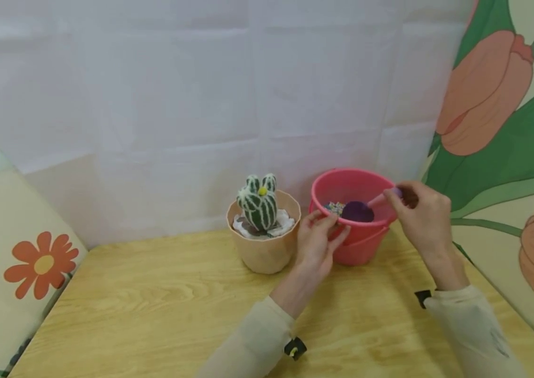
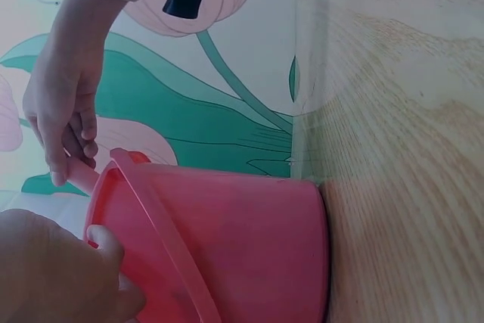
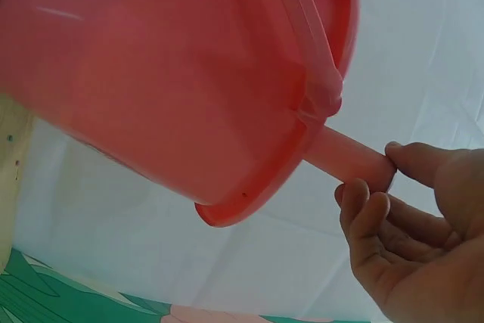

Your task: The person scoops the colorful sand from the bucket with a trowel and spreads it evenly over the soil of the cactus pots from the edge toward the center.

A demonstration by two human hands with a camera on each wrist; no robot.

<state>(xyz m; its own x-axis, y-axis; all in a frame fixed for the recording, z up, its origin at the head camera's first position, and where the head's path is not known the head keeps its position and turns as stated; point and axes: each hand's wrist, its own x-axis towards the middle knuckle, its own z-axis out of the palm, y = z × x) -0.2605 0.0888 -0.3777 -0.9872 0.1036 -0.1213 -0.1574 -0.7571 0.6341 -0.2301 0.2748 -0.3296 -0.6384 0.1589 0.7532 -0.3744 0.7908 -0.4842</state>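
A pink bucket (image 1: 361,249) stands on the wooden table, with small multicoloured bits (image 1: 335,208) in it. My left hand (image 1: 315,242) grips the bucket's near-left rim. At the right side of the rim my right hand (image 1: 426,218) pinches the pink handle of a scoop (image 1: 358,211) between thumb and fingers. The scoop's dark purple bowl is inside the bucket. The right wrist view shows the handle (image 3: 349,159) sticking out past the rim, with the right fingers (image 3: 367,221) at its end. How deep the bits lie is hidden by the bucket wall.
Just left of the bucket stands a beige pot (image 1: 264,254) holding a green-and-white knitted cactus (image 1: 259,210). A white sheet (image 1: 163,115) hangs behind the table (image 1: 144,299). Flower-patterned panels (image 1: 498,173) flank both sides, the right one close to my right arm.
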